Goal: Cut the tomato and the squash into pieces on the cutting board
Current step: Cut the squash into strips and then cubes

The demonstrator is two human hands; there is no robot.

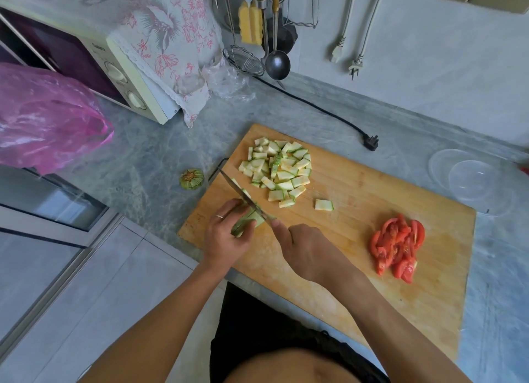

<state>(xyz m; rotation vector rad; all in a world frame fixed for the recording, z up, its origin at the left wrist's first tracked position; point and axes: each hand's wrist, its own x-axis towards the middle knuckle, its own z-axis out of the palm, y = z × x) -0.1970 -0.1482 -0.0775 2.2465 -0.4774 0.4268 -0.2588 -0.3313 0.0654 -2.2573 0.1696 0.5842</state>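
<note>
Slicing the last of the squash. The left hand [226, 236] curls its fingers over the remaining squash piece [246, 221] at the board's near-left corner, pinning it to the cutting board [357, 211]. The right hand [306, 251] grips the handle of the knife [243, 195], forefinger laid along the blade's back. The piece's long axis runs roughly from the left hand toward the blade, which crosses it just beside the left fingertips, so the coming cut falls on the end nearest the right hand. One pile of squash pieces [279, 169] lies beyond the knife, with one stray piece [324, 204] apart from it; individual pieces are probably too overlapped to count. One heap of tomato slices [396, 246] lies near the board's right end. One cut-off squash stem end [191, 178] sits on the counter [160, 159].
</note>
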